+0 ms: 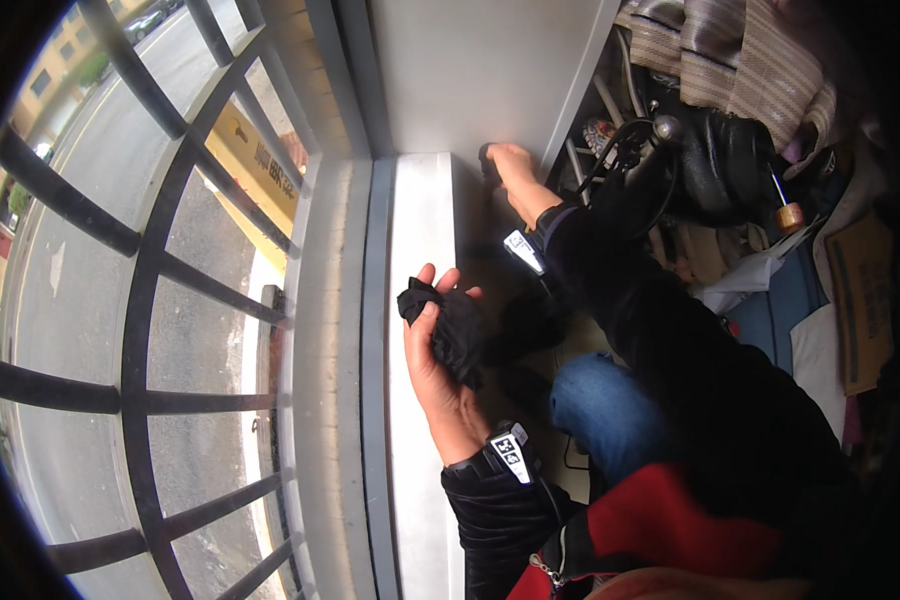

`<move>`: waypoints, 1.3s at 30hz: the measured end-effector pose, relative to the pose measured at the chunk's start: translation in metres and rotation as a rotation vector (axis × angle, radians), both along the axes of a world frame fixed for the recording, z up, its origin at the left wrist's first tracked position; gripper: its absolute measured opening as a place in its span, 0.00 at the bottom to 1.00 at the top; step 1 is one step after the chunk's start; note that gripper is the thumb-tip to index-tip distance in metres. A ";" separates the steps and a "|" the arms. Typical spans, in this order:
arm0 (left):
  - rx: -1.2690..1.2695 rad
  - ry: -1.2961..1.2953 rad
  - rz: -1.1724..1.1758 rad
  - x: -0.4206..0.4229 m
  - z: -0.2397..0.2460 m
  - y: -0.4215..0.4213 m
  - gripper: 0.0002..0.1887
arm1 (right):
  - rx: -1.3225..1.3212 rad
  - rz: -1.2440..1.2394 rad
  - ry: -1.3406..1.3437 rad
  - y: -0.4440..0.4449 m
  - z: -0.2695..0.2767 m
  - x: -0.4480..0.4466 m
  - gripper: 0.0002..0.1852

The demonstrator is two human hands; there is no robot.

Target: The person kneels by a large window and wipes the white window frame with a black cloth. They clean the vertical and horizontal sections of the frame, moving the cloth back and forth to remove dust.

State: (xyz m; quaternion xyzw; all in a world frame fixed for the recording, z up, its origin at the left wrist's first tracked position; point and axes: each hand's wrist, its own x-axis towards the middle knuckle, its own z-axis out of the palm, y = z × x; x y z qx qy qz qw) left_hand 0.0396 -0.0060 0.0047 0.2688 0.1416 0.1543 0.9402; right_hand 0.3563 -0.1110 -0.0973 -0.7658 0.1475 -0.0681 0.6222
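Observation:
My left hand (429,352) is closed around a bunched black cloth (456,330), which spills over the palm above the white window sill (424,465). Farther away, my right hand (516,166) reaches to the foot of a pale grey panel (487,75), just beyond the sill's inner edge. Its fingers curl around a small dark object (486,159), mostly hidden, whose kind I cannot make out. Both wrists carry small devices with printed markers.
Dark bars (139,300) guard the window on the left, with a road (82,300) outside. On the right are a black leather bag (727,169), striped fabric (750,67), a wooden-handled tool (789,216) and a cardboard piece (859,300). My jeans-clad knee (600,405) is below.

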 end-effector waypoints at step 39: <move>-0.014 -0.014 -0.025 0.001 -0.001 0.000 0.30 | 0.437 0.060 0.137 -0.021 0.129 -0.015 0.34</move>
